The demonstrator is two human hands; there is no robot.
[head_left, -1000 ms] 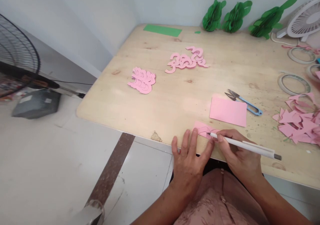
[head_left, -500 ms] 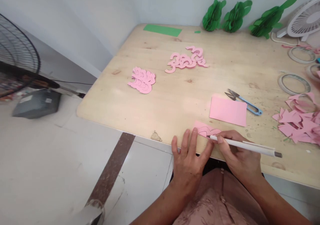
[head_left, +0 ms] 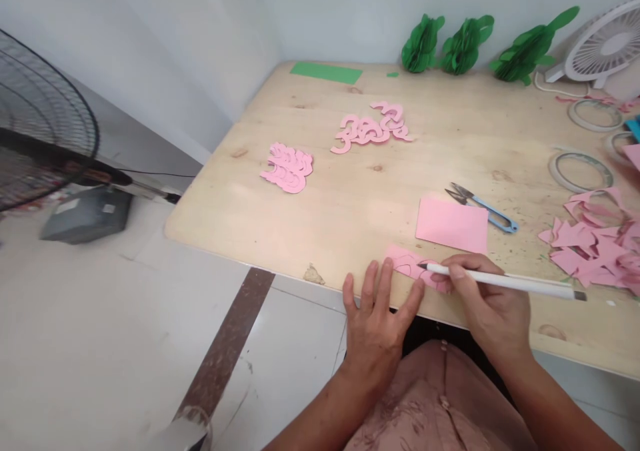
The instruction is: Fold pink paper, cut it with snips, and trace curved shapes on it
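My left hand [head_left: 377,314] lies with fingers spread at the table's front edge, its fingertips on the left end and lower edge of a small pink paper piece [head_left: 400,259]. Curved dark lines are drawn on that piece. In my right hand [head_left: 493,304] is a white pen [head_left: 520,283], its dark tip touching the paper near the middle. My right fingers cover part of the paper's right end. Just beyond lies a pink paper rectangle [head_left: 450,225], overlapping the blue-handled thread snips [head_left: 487,209], whose blades are apart.
On the wooden table [head_left: 280,237] are a pile of pink cutouts [head_left: 287,167], curved pink strips [head_left: 370,129], a green paper strip [head_left: 325,72] and pink scraps [head_left: 595,251]. Tape rolls [head_left: 581,169], green paper shapes [head_left: 465,45] and a white fan [head_left: 605,44] stand right and back.
The pen tip has moved slightly right and up along the pink paper, with my right hand shifting right. More drawn lines show. My left hand stays nearly in place; the view has shifted slightly.
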